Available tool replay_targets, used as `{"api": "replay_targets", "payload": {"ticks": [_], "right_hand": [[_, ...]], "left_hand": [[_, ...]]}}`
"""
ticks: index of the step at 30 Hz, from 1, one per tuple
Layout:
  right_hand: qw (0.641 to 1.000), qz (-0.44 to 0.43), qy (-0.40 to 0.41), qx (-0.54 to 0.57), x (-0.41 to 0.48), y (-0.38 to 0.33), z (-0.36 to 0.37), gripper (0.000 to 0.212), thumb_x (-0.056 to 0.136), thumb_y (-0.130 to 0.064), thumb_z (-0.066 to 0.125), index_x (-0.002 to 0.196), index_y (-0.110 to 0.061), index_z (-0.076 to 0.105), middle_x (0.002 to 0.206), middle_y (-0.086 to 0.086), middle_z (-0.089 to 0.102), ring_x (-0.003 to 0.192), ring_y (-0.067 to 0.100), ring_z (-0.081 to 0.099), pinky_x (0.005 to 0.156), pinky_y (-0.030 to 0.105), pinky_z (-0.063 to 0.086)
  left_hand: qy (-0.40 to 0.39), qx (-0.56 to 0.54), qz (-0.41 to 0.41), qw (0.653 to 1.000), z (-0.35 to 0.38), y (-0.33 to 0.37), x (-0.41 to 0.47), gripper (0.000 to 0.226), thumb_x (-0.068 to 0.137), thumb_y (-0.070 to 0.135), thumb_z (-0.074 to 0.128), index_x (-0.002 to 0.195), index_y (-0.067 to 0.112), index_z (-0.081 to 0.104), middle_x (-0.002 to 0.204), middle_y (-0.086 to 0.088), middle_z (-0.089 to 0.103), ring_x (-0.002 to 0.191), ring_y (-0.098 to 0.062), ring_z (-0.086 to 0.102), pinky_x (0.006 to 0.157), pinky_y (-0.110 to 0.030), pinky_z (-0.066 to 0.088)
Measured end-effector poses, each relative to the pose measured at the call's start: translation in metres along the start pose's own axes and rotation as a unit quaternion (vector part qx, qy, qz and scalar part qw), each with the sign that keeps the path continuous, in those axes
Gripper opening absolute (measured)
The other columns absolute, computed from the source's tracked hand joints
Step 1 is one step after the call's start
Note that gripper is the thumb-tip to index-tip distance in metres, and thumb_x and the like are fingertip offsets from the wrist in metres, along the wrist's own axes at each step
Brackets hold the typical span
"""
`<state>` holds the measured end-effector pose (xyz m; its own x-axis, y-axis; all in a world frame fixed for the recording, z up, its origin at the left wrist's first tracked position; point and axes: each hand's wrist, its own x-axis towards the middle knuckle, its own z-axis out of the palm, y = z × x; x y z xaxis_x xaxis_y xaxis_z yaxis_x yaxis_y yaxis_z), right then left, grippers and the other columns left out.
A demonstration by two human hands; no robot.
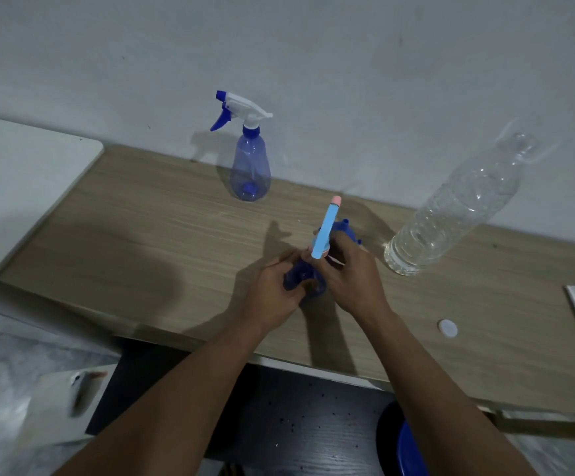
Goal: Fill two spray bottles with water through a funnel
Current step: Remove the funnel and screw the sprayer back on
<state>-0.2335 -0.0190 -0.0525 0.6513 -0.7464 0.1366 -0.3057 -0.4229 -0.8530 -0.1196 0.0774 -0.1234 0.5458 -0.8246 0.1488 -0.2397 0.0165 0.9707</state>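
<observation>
The left hand (272,290) grips the body of the dark blue spray bottle (301,281) over the counter (142,228), while the right hand (351,273) pinches its light blue spray head (325,231) at the collar; the second spray bottle (250,166) stands upright by the wall (347,63). A crooked twist could jam the thread or jerk the bottle loose, and the tall water bottle (450,207) near the right hand, seemingly uncapped, could be knocked over.

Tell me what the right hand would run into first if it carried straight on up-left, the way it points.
The right hand pinches the light-blue sprayer top; going on, it would press into that and the dark-blue bottle the left hand holds. Depth beyond is unclear.
</observation>
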Motion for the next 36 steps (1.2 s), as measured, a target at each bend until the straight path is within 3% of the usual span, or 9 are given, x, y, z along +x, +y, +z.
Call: {"api": "replay_targets", "payload": {"ticks": [4,13,17,20,23,25,28,32,36], "right_hand": [[0.999,-0.025,-0.017,-0.013,-0.004,0.001,-0.004,0.015,0.100,-0.021,0.062,0.114,-0.017,0.068,0.098,-0.008,0.073,0.093,0.002,0.069,0.078,0.014,0.052],[1.000,-0.001,0.004,-0.001,-0.006,0.004,0.000,0.013,0.095,-0.024,0.069,0.108,-0.023,0.068,0.091,-0.019,0.072,0.088,-0.004,0.069,0.074,0.010,0.051],[1.000,-0.015,-0.019,-0.010,-0.003,0.002,-0.002,0.018,0.097,-0.023,0.064,0.115,-0.020,0.064,0.098,-0.013,0.072,0.092,-0.001,0.068,0.080,0.018,0.054],[1.000,-0.003,-0.028,0.004,0.000,-0.002,-0.005,0.027,0.095,-0.028,0.067,0.120,-0.026,0.056,0.102,-0.013,0.071,0.093,-0.004,0.068,0.078,0.013,0.053],[0.999,-0.011,-0.034,-0.008,0.004,-0.003,-0.008,0.023,0.096,-0.026,0.067,0.118,-0.021,0.061,0.110,-0.014,0.070,0.103,-0.004,0.066,0.085,0.016,0.054],[1.000,-0.007,-0.029,0.002,0.004,-0.003,-0.009,0.023,0.097,-0.024,0.068,0.118,-0.017,0.066,0.112,-0.012,0.071,0.107,0.002,0.067,0.091,0.025,0.055],[0.999,0.004,-0.024,0.026,-0.001,0.000,-0.007,0.020,0.098,-0.024,0.067,0.116,-0.016,0.066,0.108,-0.009,0.073,0.104,0.005,0.069,0.092,0.032,0.057],[0.999,0.010,-0.012,0.030,-0.004,0.005,-0.003,0.021,0.095,-0.021,0.070,0.114,-0.015,0.063,0.106,-0.012,0.074,0.103,-0.001,0.069,0.087,0.022,0.055],[0.998,0.032,0.008,0.049,-0.002,0.002,0.002,0.024,0.090,-0.021,0.077,0.108,-0.016,0.061,0.099,-0.015,0.074,0.093,-0.007,0.069,0.075,0.007,0.050]], "left_hand": [[-0.006,0.001,-0.003,1.000,0.001,-0.006,0.000,0.053,0.078,0.029,0.078,0.130,0.028,0.064,0.128,0.012,0.065,0.119,-0.014,0.064,0.101,-0.048,0.053],[-0.009,0.018,-0.024,1.000,0.000,-0.004,-0.001,0.049,0.079,0.028,0.079,0.126,0.021,0.069,0.129,0.007,0.064,0.119,-0.016,0.064,0.101,-0.048,0.052],[-0.010,0.046,-0.005,0.999,-0.004,0.002,-0.001,0.053,0.080,0.012,0.081,0.131,0.018,0.067,0.128,0.006,0.066,0.116,-0.006,0.064,0.103,-0.032,0.051],[-0.014,0.055,0.006,0.998,-0.005,0.006,-0.001,0.055,0.079,0.012,0.082,0.131,0.019,0.066,0.126,0.007,0.066,0.115,-0.005,0.063,0.099,-0.023,0.050],[-0.018,0.053,0.004,0.998,-0.005,0.004,0.001,0.055,0.078,0.016,0.083,0.130,0.020,0.066,0.124,0.007,0.067,0.113,-0.008,0.065,0.099,-0.031,0.053],[-0.024,0.045,-0.011,0.999,-0.005,0.003,0.000,0.056,0.076,0.027,0.080,0.131,0.029,0.065,0.124,0.010,0.067,0.115,-0.010,0.065,0.100,-0.038,0.054],[-0.021,0.034,-0.019,0.999,-0.005,0.003,0.000,0.056,0.074,0.042,0.075,0.126,0.048,0.058,0.122,0.029,0.063,0.114,-0.007,0.065,0.099,-0.038,0.055],[-0.016,0.030,-0.018,0.999,-0.003,0.002,-0.001,0.058,0.072,0.042,0.075,0.127,0.048,0.057,0.121,0.037,0.060,0.116,-0.002,0.063,0.100,-0.034,0.054],[-0.010,0.036,0.005,0.999,-0.003,-0.005,0.001,0.050,0.075,0.023,0.079,0.124,0.022,0.070,0.124,0.011,0.067,0.116,-0.006,0.064,0.102,-0.033,0.052]]}}
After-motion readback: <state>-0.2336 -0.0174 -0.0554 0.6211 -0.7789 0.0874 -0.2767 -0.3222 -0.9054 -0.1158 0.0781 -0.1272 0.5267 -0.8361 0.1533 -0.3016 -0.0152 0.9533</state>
